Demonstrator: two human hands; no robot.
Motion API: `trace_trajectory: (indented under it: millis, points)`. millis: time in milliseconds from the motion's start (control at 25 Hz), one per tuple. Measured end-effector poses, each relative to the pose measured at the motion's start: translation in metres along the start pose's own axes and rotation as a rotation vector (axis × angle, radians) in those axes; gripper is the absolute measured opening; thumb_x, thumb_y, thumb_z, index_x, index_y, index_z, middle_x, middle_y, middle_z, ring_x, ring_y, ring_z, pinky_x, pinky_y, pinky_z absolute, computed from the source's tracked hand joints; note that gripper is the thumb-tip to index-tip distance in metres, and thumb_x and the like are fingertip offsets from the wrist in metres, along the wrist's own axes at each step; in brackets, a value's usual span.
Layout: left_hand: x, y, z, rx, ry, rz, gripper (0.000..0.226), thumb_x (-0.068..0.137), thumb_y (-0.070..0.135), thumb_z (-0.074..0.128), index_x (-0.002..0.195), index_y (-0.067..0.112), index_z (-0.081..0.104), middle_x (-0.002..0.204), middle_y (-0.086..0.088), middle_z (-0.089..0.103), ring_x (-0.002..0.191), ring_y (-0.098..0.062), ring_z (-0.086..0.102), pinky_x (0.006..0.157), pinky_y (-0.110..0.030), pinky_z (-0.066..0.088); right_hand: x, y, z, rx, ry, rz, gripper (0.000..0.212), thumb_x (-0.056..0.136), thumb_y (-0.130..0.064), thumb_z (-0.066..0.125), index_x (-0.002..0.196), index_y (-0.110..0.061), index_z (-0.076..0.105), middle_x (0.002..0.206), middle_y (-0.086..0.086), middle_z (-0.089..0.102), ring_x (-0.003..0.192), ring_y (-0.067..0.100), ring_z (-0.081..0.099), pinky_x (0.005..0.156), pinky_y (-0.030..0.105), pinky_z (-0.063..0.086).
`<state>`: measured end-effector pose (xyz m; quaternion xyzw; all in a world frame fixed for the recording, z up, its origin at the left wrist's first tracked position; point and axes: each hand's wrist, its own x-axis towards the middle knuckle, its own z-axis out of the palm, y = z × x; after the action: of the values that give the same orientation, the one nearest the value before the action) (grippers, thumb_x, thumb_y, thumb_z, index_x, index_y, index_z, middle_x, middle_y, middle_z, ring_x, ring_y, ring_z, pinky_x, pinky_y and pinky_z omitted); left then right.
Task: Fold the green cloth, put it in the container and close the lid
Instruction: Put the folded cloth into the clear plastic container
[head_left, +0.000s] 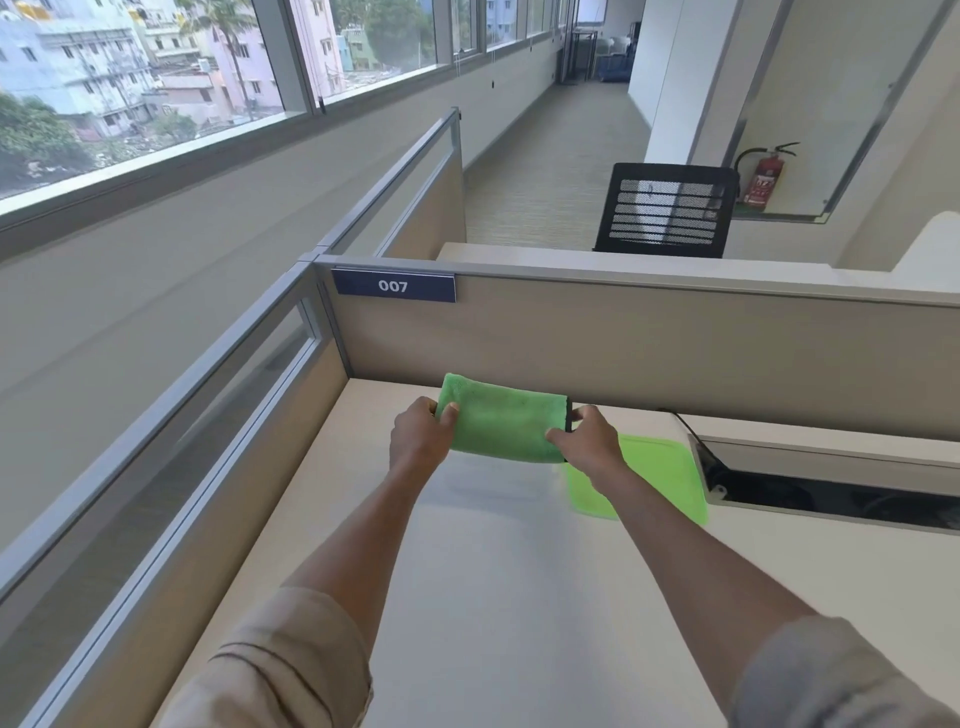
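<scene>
A folded green cloth (501, 421) hangs in the air above the desk, held at both ends. My left hand (421, 436) pinches its left edge and my right hand (587, 441) grips its right edge, where a dark trim shows. Under the cloth a clear, nearly see-through container (483, 491) stands on the desk, faint and hard to outline. Its bright green lid (660, 478) lies flat on the desk to the right, partly hidden by my right forearm.
The white desk (519, 597) is closed in by beige partitions at the back and left, with a "007" sign (393, 286). An open cable tray (831, 483) with dark cables is sunk into the desk at the right. A black mesh chair (670, 210) stands beyond the partition.
</scene>
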<state>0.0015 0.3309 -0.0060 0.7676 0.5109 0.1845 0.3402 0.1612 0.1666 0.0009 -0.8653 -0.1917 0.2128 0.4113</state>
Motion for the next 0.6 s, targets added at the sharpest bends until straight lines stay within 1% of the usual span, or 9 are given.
trace_trajectory:
  millis: [80,120,240,320,400,440,520,600]
  points:
    - [0.015,-0.004,0.005,0.019,0.012,0.005,0.033,0.093,0.044,0.053,0.102,0.013,0.06,0.091,-0.007,0.062,0.081,-0.027,0.053,0.066,-0.032,0.037,0.012,0.002,0.006,-0.055,-0.018,-0.027,0.048,0.077,-0.03,0.073,0.116,-0.011,0.053,0.108,0.01,0.067,0.092,0.029,0.064,0.073,0.033,0.049]
    - [0.021,-0.005,0.008,0.028,0.015,0.008,0.034,0.093,0.044,0.054,0.106,0.013,0.059,0.095,-0.008,0.064,0.08,-0.027,0.051,0.067,-0.032,0.037,0.018,0.003,0.009,-0.081,-0.026,-0.036,0.049,0.077,-0.03,0.073,0.117,-0.012,0.052,0.108,0.01,0.067,0.094,0.029,0.064,0.074,0.034,0.049]
    - [0.031,-0.011,0.021,0.076,-0.006,0.022,0.035,0.094,0.041,0.053,0.114,0.012,0.057,0.101,-0.013,0.065,0.08,-0.028,0.052,0.067,-0.033,0.039,0.031,0.007,0.017,-0.184,-0.025,-0.062,0.051,0.077,-0.03,0.072,0.119,-0.014,0.048,0.106,0.011,0.067,0.095,0.03,0.062,0.07,0.032,0.044]
    - [0.031,-0.011,0.026,0.128,-0.008,0.036,0.036,0.094,0.042,0.05,0.117,0.015,0.056,0.104,-0.016,0.062,0.086,-0.033,0.056,0.069,-0.035,0.042,0.035,0.008,0.02,-0.27,-0.004,-0.09,0.052,0.077,-0.03,0.071,0.12,-0.014,0.047,0.1,0.01,0.065,0.087,0.031,0.06,0.067,0.032,0.043]
    - [0.03,-0.008,0.031,0.206,0.04,0.084,0.036,0.094,0.041,0.049,0.12,0.016,0.054,0.103,-0.017,0.062,0.094,-0.036,0.056,0.076,-0.04,0.04,0.036,0.007,0.022,-0.393,0.008,-0.151,0.049,0.077,-0.029,0.069,0.116,-0.013,0.045,0.094,0.011,0.063,0.08,0.032,0.058,0.064,0.034,0.045]
    - [0.029,-0.006,0.034,0.262,0.072,0.121,0.035,0.095,0.039,0.049,0.119,0.015,0.053,0.1,-0.016,0.065,0.098,-0.036,0.055,0.078,-0.041,0.038,0.037,0.007,0.024,-0.452,0.009,-0.179,0.047,0.077,-0.028,0.069,0.113,-0.012,0.044,0.092,0.012,0.064,0.08,0.034,0.06,0.063,0.035,0.047]
    - [0.025,-0.002,0.039,0.387,0.116,0.184,0.031,0.095,0.035,0.048,0.116,0.013,0.052,0.095,-0.013,0.07,0.102,-0.034,0.052,0.08,-0.043,0.035,0.036,0.006,0.027,-0.547,0.014,-0.223,0.045,0.078,-0.025,0.068,0.111,-0.011,0.041,0.091,0.013,0.065,0.083,0.035,0.063,0.061,0.035,0.046]
    - [0.021,0.001,0.041,0.471,0.125,0.209,0.03,0.095,0.034,0.05,0.116,0.013,0.051,0.093,-0.011,0.072,0.104,-0.032,0.052,0.082,-0.043,0.035,0.036,0.006,0.029,-0.612,0.024,-0.248,0.045,0.08,-0.021,0.068,0.113,-0.009,0.04,0.092,0.015,0.066,0.086,0.035,0.063,0.06,0.035,0.043]
